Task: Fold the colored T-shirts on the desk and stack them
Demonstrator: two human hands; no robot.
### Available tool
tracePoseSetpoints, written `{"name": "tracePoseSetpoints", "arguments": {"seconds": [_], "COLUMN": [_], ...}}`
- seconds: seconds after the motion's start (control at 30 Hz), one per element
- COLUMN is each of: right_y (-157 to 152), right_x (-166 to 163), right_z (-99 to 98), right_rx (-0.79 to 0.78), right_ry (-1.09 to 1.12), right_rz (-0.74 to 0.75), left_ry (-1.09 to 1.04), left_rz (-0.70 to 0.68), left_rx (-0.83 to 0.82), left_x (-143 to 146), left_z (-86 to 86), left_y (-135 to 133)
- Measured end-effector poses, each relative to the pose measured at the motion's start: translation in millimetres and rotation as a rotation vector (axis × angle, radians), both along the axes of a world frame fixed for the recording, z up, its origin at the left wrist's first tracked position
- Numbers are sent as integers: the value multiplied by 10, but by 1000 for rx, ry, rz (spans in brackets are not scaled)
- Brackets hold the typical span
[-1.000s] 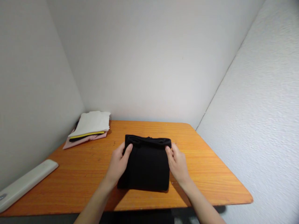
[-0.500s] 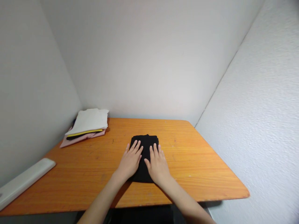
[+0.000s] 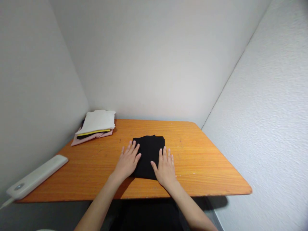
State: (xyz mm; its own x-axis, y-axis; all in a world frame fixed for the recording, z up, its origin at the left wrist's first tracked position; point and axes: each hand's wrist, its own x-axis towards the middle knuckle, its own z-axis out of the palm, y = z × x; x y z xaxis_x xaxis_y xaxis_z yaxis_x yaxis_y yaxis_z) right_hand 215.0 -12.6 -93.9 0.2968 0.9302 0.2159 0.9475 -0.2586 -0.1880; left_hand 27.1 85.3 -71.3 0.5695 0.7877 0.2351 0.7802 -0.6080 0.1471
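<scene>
A folded black garment (image 3: 149, 153) lies flat in the middle of the orange wooden table (image 3: 207, 170). My left hand (image 3: 127, 161) rests palm down on its left edge, fingers stretched out and slightly spread. My right hand (image 3: 165, 166) lies palm down on its right near corner, fingers also extended. Neither hand grips the cloth. Both forearms reach in from the table's near edge.
A stack of folded clothes (image 3: 96, 125), white on top with yellow, black and pink layers beneath, sits at the back left corner. A long white device (image 3: 36, 177) lies along the left edge. White walls close in on three sides.
The black garment was folded smaller a second ago. My hands then pressed flat on it and have now slid apart toward its left and right edges.
</scene>
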Motion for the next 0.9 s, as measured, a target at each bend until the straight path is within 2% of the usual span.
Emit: {"name": "tracePoseSetpoints", "arguments": {"seconds": [0.07, 0.23, 0.43, 0.53, 0.63, 0.7, 0.8, 0.9], "right_y": [-69, -362, -682, -778, -784, -746, -716, -821], "right_x": [64, 362, 587, 666, 759, 861, 1126, 1511], "right_z": [0, 45, 73, 108, 225, 338, 498, 638], "right_rx": [-18, -69, -57, 1, 45, -7, -136, -110], "right_ry": [-9, -23, -41, -27, 24, 79, 167, 183], "right_rz": [-8, 22, 59, -34, -295, -416, -435, -391], "left_ry": [-5, -6, 76, 76, 55, 47, 53, 65], "left_rz": [-151, -245, -465, -484, -445, -424, -421, -487], "left_rx": [-63, -131, -134, -123, -81, -54, -5, 68], "left_x": [112, 273, 204, 287, 568, 839, 1284, 1723], "left_z": [-43, -149, -64, -79, -141, -169, -160, -119], "left_y": [-127, -440, -625, -750, -905, -1006, -1142, -1272]}}
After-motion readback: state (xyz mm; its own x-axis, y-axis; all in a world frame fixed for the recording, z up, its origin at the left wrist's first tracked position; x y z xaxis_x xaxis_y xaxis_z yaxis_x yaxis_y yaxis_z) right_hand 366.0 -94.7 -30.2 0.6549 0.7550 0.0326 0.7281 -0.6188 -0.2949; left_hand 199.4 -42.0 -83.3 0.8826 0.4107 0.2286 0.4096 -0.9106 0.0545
